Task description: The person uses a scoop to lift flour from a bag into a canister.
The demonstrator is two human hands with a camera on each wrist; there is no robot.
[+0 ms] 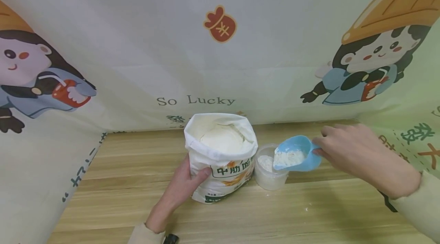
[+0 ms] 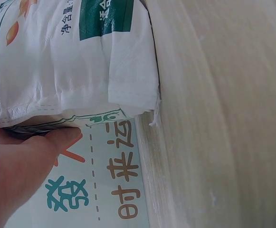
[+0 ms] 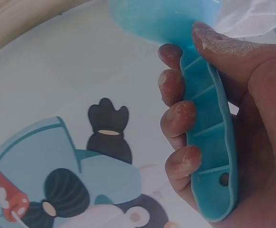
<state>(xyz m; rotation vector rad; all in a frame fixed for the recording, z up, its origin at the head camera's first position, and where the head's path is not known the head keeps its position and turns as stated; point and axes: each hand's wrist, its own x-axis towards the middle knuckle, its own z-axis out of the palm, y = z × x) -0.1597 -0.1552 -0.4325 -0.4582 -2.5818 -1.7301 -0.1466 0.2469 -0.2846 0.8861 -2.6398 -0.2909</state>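
An open white flour bag stands upright with its rim folded out and flour inside. My left hand holds the bag's left side, thumb on the front; the left wrist view shows the thumb at the bag's edge. Fingers curled around its ribbed handle, my right hand grips a blue scoop. Flour lies in the scoop, whose lip is over the rim of a clear plastic tub. White flour is in the tub, which stands just right of the bag.
The wooden tabletop carries a few white specks of flour near the tub. A printed cloth with cartoon figures hangs behind the table and along both sides.
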